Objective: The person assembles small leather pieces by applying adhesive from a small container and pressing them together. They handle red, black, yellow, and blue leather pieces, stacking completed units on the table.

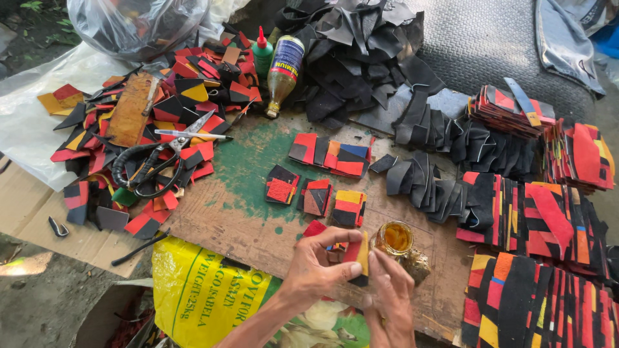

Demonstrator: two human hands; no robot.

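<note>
- My left hand (316,264) pinches a small stack of red, yellow and black patches (358,256), fingers closed on it, edge up just above the worktop (245,219), so I can work that edge
- My right hand (390,293) closes fingertips on the stack's lower corner, steadying it
- The open glue jar (394,237) sits just beside, within easy dipping reach
- Scissors (161,154) lie apart on the scrap pile, unused

The scene is lit by soft, even daylight with only faint shadows cast, small glare is seen on the plastic bag (138,26) and glue jar (393,237), and slight wide-angle stretching is noticed at the edges.
</note>
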